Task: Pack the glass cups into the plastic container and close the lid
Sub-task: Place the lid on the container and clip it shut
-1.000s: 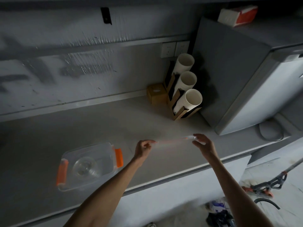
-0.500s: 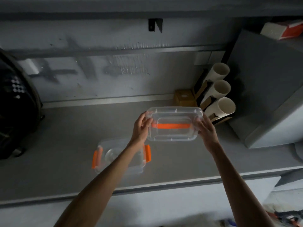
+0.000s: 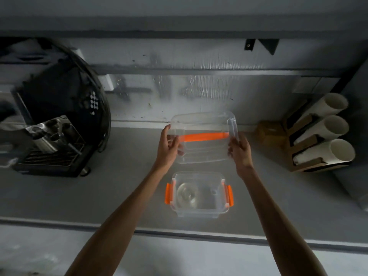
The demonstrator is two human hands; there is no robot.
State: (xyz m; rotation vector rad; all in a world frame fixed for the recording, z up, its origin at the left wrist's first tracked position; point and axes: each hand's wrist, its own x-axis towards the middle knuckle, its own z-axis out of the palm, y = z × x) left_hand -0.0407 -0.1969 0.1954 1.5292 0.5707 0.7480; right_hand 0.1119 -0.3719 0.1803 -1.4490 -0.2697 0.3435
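Observation:
A clear plastic lid (image 3: 203,150) with an orange handle strip is held in the air, tilted toward me, above the counter. My left hand (image 3: 168,149) grips its left edge and my right hand (image 3: 240,151) grips its right edge. Below the lid, on the counter, stands the clear plastic container (image 3: 220,204) with orange side latches, open on top. A glass cup (image 3: 186,195) sits inside its left half. The right half of the container looks bare.
A black coffee machine (image 3: 53,124) stands at the left on the grey counter (image 3: 123,186). At the right back, a wooden rack with three white paper-cup stacks (image 3: 326,132) and a small brown box (image 3: 271,133). The counter's front edge runs below the container.
The view swung to the left, bringing the container under my hands and the coffee machine into sight. The lid, edge-on a second ago, now faces me, held over the container.

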